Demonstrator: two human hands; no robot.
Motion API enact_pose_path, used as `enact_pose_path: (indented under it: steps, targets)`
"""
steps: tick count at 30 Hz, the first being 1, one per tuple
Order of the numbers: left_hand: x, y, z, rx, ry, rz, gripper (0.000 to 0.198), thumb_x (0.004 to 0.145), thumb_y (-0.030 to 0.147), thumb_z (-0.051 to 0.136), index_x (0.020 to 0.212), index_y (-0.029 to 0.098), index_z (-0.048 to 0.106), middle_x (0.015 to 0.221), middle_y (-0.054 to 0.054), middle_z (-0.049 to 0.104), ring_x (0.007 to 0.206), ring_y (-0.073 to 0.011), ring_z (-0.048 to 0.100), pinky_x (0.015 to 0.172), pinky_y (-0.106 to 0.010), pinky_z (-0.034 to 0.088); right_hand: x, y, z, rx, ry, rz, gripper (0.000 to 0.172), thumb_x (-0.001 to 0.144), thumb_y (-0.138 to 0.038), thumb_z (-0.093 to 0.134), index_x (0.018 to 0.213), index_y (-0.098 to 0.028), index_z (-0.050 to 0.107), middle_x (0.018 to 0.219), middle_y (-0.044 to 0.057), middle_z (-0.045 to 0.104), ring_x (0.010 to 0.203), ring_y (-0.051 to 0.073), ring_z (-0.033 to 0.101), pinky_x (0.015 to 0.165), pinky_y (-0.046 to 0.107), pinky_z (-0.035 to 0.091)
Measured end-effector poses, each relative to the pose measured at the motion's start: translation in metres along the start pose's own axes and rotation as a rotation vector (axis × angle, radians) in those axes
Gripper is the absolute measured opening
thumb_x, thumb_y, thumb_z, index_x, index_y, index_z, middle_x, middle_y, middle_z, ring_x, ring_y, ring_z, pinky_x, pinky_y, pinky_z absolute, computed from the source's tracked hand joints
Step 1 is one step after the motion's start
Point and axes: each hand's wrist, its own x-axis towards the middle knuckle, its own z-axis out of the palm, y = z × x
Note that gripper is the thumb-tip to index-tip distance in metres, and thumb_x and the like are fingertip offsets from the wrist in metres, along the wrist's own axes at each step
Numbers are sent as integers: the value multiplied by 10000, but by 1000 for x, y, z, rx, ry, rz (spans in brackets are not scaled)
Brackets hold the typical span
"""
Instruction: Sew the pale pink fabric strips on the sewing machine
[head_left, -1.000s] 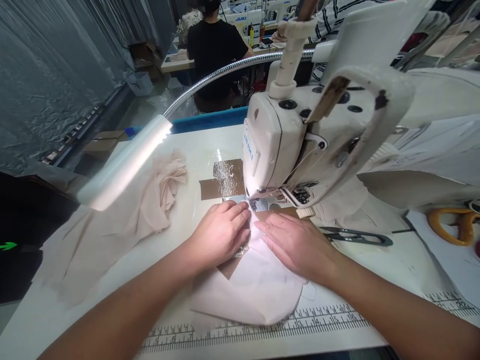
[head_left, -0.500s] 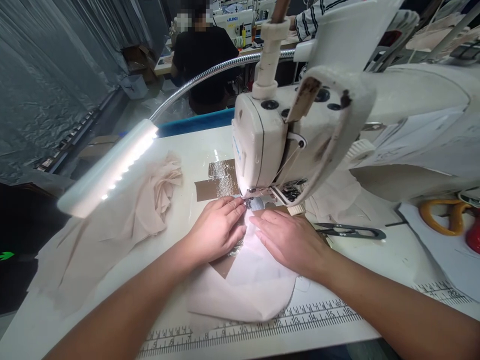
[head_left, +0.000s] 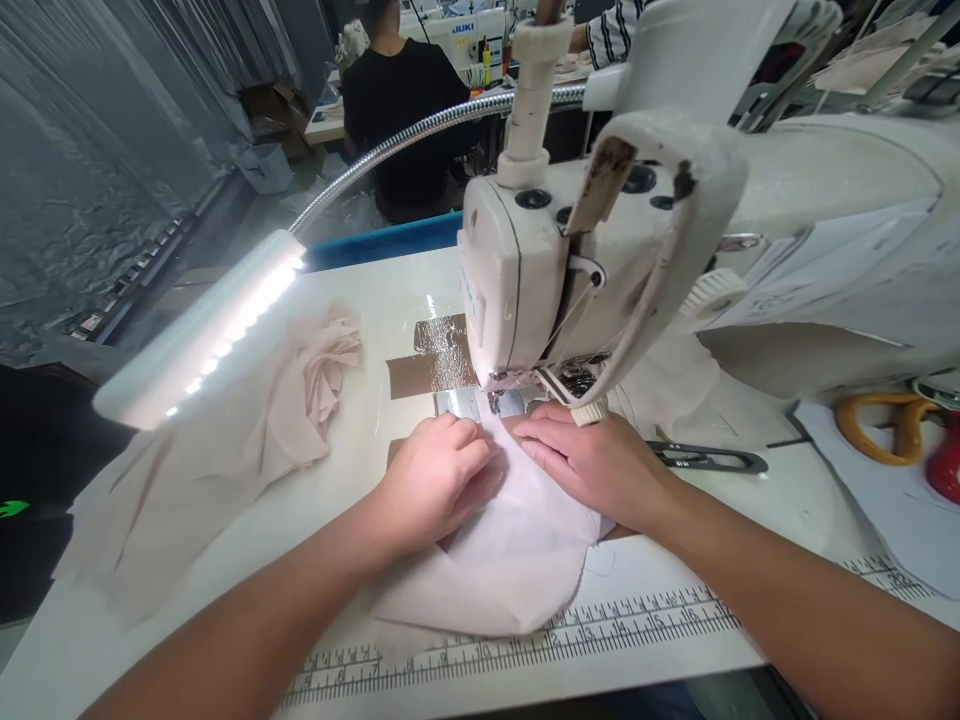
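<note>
The left hand [head_left: 442, 480] is curled on the left side of a pale pink cloth [head_left: 517, 545], knuckles up; its fingertips are tucked out of sight, so I cannot tell whether they pinch the edge or only press on it. The right hand [head_left: 589, 455] lies low on the cloth's right side, its fingers stretched out close together. The cloth is on the table [head_left: 397, 285], its narrow end between the hands and just in front of the needle area of a sewing machine [head_left: 495, 270], its wide, rounded end spread toward the printed ruler [head_left: 540, 650] at the near edge.

The cloth looks thin, light and limp: it should slide easily but also pucker or skew if pulled. It is probably best held near both side edges, with flat fingertips and light pressure.

Counted outward: two hands, one cloth under them, and one machine. To the left are one crumpled fabric heap [head_left: 300, 390] and one lit lamp [head_left: 210, 330] above it. To the right lie one pair of dark thread snips [head_left: 716, 459] and one pair of orange-handled scissors [head_left: 907, 430]. Beyond the table sits one co-worker in black [head_left: 409, 110], and one striped sleeve [head_left: 611, 40] shows nearby.
</note>
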Motion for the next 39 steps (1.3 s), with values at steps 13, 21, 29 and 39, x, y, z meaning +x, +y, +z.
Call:
enact_pose_path:
  steps: [13,21,29,39]
  targets:
    - [-2,-4,2,-5,16,16,154,902,175,482,805,156,601,906,-73,629,789,-184,530,715,-331,459,1,2,2,78,-6,-48,264,894,-201,446,916,-254,703,828,21,672,732,156,582,620,258,414]
    - [0,-4,1,75,12,128,189,928,168,443,1003,127,611,1093,-104,649,847,-198,571,739,-349,506,-1,5,9,-38,6,-240,286,885,-137,422,959,-208,689,708,11,577,614,118,459,524,255,276]
    - [3,-10,-2,64,-4,128,235,954,176,397,990,128,625,1005,-113,642,841,-193,556,737,-339,513,1,4,7,-40,28,-261,286,876,-126,413,928,-198,684,692,17,579,637,129,471,517,269,267]
    - [0,-17,1,177,-63,205,273,920,117,425,1155,109,563,1196,-115,600,902,-210,560,778,-364,512,-3,0,7,-76,7,-227,281,885,-123,419,886,-190,692,693,20,584,675,139,499,523,272,276]
